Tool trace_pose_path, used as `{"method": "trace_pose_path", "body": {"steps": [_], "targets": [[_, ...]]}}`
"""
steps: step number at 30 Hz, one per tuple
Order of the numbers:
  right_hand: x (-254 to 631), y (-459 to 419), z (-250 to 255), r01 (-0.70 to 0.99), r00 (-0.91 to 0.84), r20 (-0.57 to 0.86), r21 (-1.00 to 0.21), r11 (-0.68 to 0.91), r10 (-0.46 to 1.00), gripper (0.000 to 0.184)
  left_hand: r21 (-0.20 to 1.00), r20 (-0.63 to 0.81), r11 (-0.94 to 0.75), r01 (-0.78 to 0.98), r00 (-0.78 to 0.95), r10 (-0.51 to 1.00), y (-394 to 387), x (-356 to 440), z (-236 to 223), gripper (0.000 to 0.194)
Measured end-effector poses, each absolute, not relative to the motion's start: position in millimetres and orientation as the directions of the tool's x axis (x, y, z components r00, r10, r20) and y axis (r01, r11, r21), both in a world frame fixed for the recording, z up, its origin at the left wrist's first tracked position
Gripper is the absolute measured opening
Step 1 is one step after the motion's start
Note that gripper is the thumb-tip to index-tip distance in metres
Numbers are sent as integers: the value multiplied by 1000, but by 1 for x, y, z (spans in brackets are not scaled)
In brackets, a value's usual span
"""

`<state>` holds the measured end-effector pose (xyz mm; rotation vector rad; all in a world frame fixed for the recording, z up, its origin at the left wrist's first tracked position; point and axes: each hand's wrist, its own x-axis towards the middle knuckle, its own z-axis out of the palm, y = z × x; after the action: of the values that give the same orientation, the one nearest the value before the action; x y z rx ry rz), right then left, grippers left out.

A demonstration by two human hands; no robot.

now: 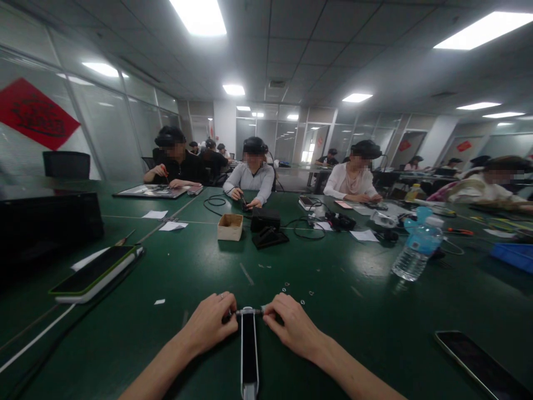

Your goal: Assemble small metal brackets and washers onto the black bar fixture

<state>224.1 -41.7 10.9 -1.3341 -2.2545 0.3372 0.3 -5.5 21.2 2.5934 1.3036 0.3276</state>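
A long narrow device [249, 350] with a white frame and a dark flat face lies on the green table in front of me. Across its far end runs a thin metal rod [249, 312]. My left hand [213, 321] pinches the rod's left end between thumb and fingers. At the opposite end, my right hand [290, 323] has its fingertips closed on the rod too. Fingers partly hide both tips of the rod. Several small metal rings [302, 302] are scattered just beyond my right hand.
A small cardboard box [230, 227] and a black stand [270, 238] are ahead. To the right stand a water bottle [417, 250] and a phone [478, 361]. On the left lies a phone on a white block [97, 273]. Several people work across the table.
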Motion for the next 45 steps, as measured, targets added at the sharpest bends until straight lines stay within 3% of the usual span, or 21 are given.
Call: {"method": "trace_pose_path", "body": {"steps": [12,25,36,41,45], "targets": [[223,-44,16,741,-423,216,-476,473,880,8,291,73,-567,771,573,816,-9,4,28,5],[223,-44,13,750,-348,332,-462,473,877,10,293,94,-613,734,616,782,-10,5,26,10],[224,-45,15,795,-365,300,-393,463,881,9,300,132,-660,688,656,743,-9,2,20,14],[226,-44,18,790,-441,275,-333,515,854,10,360,130,-643,676,646,752,-8,2,20,14],[239,-36,23,768,-499,291,-288,572,816,12,325,114,-652,685,656,746,-7,2,21,17]]}}
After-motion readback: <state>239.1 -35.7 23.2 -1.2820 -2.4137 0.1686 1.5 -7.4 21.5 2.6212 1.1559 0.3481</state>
